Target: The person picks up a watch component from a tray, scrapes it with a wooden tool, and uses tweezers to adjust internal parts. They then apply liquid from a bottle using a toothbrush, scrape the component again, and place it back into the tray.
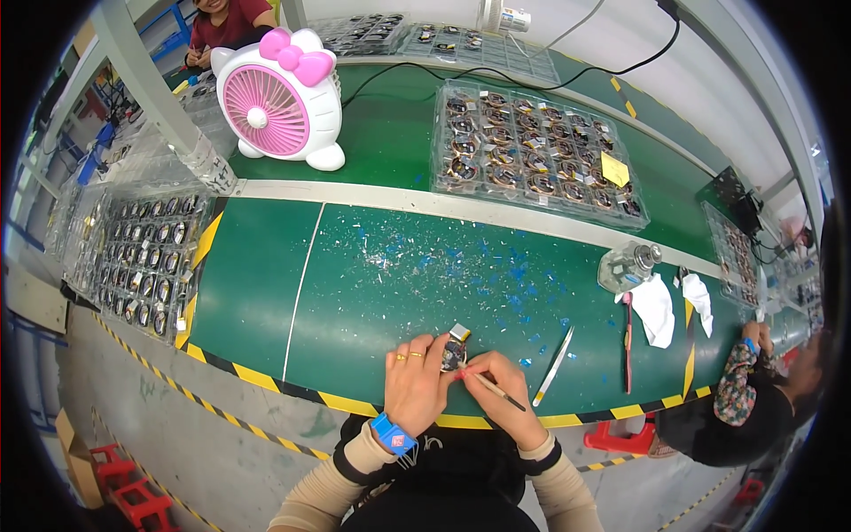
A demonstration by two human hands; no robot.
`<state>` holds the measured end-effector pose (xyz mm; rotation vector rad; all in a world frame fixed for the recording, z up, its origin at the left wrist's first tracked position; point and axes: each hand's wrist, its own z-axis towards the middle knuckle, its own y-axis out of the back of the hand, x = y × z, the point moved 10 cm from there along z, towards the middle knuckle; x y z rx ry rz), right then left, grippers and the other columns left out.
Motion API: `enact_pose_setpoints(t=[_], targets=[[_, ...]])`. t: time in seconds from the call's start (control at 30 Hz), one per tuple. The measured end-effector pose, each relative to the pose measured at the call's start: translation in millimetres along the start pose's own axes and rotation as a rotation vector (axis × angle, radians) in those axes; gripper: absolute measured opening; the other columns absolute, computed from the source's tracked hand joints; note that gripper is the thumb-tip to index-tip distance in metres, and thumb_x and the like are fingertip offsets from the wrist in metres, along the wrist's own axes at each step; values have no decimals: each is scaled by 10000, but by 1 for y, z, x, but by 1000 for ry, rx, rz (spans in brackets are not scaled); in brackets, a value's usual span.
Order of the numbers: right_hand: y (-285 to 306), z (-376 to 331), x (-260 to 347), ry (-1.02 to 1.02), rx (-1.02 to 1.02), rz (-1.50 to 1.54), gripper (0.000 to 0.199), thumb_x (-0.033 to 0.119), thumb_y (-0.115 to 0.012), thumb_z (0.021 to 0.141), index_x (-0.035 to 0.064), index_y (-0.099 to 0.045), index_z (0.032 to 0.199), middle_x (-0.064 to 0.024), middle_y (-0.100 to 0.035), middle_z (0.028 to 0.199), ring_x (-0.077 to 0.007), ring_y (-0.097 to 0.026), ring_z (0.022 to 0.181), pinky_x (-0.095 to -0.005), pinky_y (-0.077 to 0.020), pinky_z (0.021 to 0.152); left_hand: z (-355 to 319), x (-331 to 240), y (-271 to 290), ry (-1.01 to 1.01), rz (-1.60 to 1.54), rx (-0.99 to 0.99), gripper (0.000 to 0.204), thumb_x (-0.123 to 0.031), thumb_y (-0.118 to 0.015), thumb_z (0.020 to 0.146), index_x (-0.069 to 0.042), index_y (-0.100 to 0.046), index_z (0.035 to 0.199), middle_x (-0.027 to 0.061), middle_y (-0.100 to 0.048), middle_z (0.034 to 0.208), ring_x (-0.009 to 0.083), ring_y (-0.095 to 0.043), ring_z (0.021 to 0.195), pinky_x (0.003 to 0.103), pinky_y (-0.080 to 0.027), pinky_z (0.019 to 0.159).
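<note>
Near the front edge of the green bench, my left hand (417,377) is closed on a small dark round electronic assembly (453,356). A silver-and-yellow flat piece (459,332) sticks out at its far end. My right hand (501,390) grips a thin tan stick-like tool (493,387) with a dark rear end. Its front end meets the assembly by my right fingertips, which hide the tip. A blue wrist strap (393,434) is on my left wrist. Right of my hands lie silver tweezers (554,365) and a pink-red toothbrush (628,341).
White and blue scraps (443,262) litter the bench. At right stand a glass bottle (628,266) and white tissue (654,310). Beyond are a transparent tray of round parts (536,155) and a pink-white fan (279,102). More trays (146,262) sit left; co-workers (753,399) sit nearby.
</note>
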<state>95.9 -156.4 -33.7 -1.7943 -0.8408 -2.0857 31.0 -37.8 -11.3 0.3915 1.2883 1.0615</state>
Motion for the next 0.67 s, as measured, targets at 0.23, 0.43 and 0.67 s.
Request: enact_pose_setpoints(t=[0.23, 0.43, 0.67], targets=[[0, 0, -2, 19, -40, 35, 72, 47, -656, 875, 6, -601, 894, -89, -608, 841, -209, -588, 739, -307, -453, 638, -2, -1, -2, 0, 13, 5, 556, -114, -764, 720, -39, -583, 1240, 130, -546, 1110, 318, -535, 986, 414, -388, 824], [-4, 4, 1, 138, 65, -76, 90, 43, -684, 877, 17, -599, 888, -49, -651, 842, -81, -595, 699, -224, -459, 592, -1, 1, -4, -16, 21, -9, 544, -124, -768, 732, -59, -586, 1240, 128, -545, 1118, 324, -533, 1003, 415, -387, 830], [-5, 8, -15, 30, 142, -36, 122, 88, -701, 885, 29, -607, 935, -23, -649, 818, -53, -576, 701, -229, -467, 601, -3, 2, -6, -37, 27, -30, 537, -129, -763, 747, -78, -585, 1251, 125, -541, 1127, 325, -529, 1014, 418, -383, 833]])
